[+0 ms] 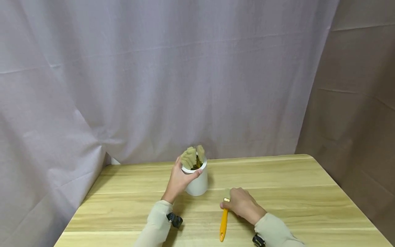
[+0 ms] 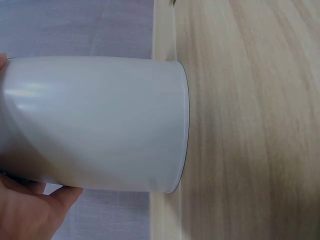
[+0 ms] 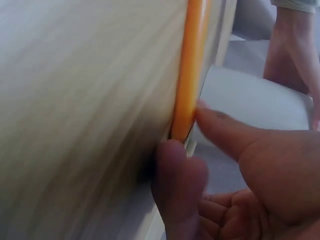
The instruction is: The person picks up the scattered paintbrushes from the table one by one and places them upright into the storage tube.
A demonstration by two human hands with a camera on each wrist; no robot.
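The left hand (image 1: 178, 181) curls around the upper side of a white cup (image 1: 197, 181), thumb hooked over its rim; the cup stands on the wooden table (image 1: 293, 192) towards its back edge, with pale brush heads (image 1: 192, 157) sticking out of it. To its right, the right hand (image 1: 242, 204) pinches a paintbrush (image 1: 224, 219) near the ferrule, the orange handle lying flat on the table.
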